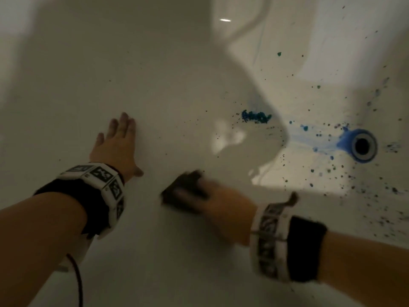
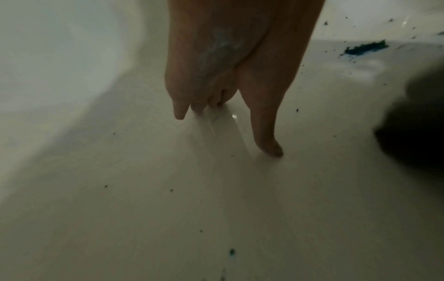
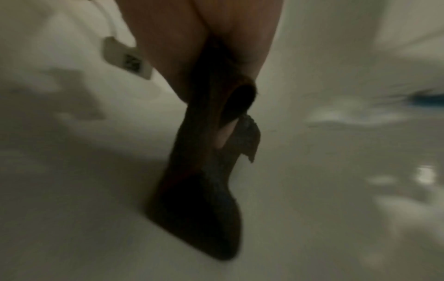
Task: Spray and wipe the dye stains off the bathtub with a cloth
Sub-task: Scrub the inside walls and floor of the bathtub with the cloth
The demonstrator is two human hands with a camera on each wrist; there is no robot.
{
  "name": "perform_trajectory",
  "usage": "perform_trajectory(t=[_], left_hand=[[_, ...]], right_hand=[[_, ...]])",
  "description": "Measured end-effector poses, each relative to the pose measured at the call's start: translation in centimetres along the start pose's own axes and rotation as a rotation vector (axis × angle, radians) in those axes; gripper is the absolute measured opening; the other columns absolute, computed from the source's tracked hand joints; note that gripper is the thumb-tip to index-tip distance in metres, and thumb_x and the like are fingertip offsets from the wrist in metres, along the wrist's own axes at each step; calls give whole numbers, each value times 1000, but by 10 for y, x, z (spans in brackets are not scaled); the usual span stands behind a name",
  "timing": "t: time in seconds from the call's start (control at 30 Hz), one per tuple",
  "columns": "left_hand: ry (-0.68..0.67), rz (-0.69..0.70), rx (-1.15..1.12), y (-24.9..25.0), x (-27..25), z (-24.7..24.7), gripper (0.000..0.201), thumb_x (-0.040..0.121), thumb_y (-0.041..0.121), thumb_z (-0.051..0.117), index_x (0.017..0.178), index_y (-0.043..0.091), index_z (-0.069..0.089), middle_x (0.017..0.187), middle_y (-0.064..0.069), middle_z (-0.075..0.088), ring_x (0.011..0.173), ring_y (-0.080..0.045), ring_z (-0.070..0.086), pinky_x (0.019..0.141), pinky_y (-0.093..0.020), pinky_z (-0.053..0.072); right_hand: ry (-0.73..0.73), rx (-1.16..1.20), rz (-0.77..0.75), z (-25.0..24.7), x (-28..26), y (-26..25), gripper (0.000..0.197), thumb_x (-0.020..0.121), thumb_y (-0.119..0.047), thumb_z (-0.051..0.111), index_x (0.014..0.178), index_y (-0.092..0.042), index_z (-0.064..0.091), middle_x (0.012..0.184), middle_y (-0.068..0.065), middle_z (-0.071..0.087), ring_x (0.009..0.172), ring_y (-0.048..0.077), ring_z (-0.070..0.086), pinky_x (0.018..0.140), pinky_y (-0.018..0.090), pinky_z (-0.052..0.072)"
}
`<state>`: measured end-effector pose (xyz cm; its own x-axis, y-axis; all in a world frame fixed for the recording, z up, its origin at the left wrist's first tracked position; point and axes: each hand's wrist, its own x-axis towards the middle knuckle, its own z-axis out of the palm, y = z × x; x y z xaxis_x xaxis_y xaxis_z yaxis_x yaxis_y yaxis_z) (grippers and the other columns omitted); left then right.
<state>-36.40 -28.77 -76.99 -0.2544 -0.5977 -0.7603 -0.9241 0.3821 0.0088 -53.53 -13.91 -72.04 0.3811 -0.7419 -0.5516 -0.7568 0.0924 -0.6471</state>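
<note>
The white bathtub fills every view. A clump of blue dye lies on its floor ahead of me, also seen in the left wrist view as blue dye. More blue pools round the drain, and dark specks dot the right side. My left hand lies flat on the tub floor with straight fingers. My right hand grips a dark cloth and presses it on the floor; it is motion-blurred. The cloth hangs below the hand.
The tub wall curves up on the left. A white curved fitting stands at the far end. A red cable trails by my left forearm. A few small specks lie near my left hand.
</note>
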Motion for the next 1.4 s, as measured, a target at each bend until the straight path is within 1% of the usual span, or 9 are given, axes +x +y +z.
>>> perform_trajectory(t=[0.1,0.23,0.47,0.63,0.7,0.83,0.93,1.1,1.4], left_hand=[[1,7,16,-4,0,0,119,75,36,74,147,15,-18,153,1,-26,144,-20,-13,117,-40,4],[37,3,-31,1,4,1,121,72,29,78,148,13,-15,154,-1,-24,144,-22,-12,117,-41,6],[136,52,-164,-15,-1,-2,87,89,17,61,150,22,0,158,-2,-3,145,-25,8,116,-36,14],[387,-100,-365,-51,-14,-15,74,83,-12,42,148,17,23,153,-9,25,135,-33,34,111,-40,28],[328,-162,-342,-70,-14,-17,74,84,-12,42,149,14,19,155,-7,19,139,-30,26,113,-39,24],[199,-196,-234,-104,-17,-15,72,87,-7,42,150,12,14,157,-4,9,143,-26,18,114,-40,23],[127,-236,-194,-124,-16,-11,71,88,-5,42,150,13,12,157,-2,6,142,-26,18,114,-40,23],[78,-267,-175,-129,-12,-9,65,88,-2,42,147,7,19,155,-10,14,130,-38,35,103,-43,34],[61,-166,-34,-120,-9,-16,70,90,3,44,149,6,8,157,-9,1,142,-26,16,113,-38,24]], right_hand=[[-371,-43,107,27,31,-32,46,100,-42,28,143,-25,25,144,8,29,124,31,38,99,40,34],[15,-124,279,4,62,12,56,96,-14,42,147,-23,20,142,15,26,124,37,37,96,43,37],[339,-148,799,-53,61,83,71,93,-14,48,149,-26,7,149,20,11,129,41,33,106,46,34],[677,447,450,-32,63,17,37,94,-19,51,132,-20,48,129,4,53,116,13,52,97,19,39],[497,742,265,-17,66,-41,29,92,-36,53,118,-21,55,114,-4,62,102,4,56,86,13,40],[-230,390,58,40,104,-120,50,95,-50,37,138,-24,31,144,7,36,128,28,38,110,38,28],[-452,183,32,62,130,-146,52,98,-51,23,139,-20,27,137,14,36,118,35,42,95,42,34],[-129,-7,144,61,172,-111,46,102,-27,23,144,-9,25,136,23,35,112,42,45,79,43,40],[304,-227,777,-57,110,43,63,97,-6,33,150,-23,2,149,23,9,131,46,26,105,53,32]])
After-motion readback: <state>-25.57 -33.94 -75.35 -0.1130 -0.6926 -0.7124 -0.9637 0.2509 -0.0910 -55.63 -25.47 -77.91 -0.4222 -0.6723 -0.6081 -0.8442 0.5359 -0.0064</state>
